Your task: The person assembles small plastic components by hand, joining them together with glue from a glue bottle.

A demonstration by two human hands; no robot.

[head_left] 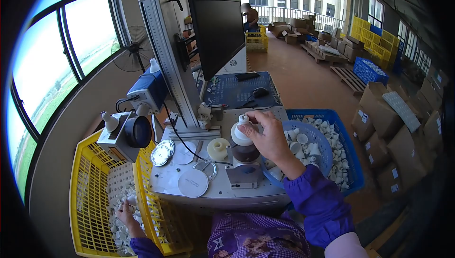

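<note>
My right hand (270, 137) pinches the narrow neck of a white plastic lamp housing (241, 135), which stands upright, wide end down, on a dark round fixture (245, 153). Down in the yellow crate (81, 196), my left hand (125, 216) has its fingers closed around what looks like another white lamp housing (132, 200), over a pile of similar parts. Beside my right forearm, a light blue basket (328, 150) holds more white housings. A lens-fronted marking head (137, 132) hangs left of the fixture on an upright column (166, 54).
Flat round discs (193, 183) and a cream plastic ring (218, 149) lie on the machine table. A blue crate (358, 175) of white parts sits right. Behind are a monitor (218, 33), a mouse (260, 92), cartons (379, 111) and a seated person (251, 17).
</note>
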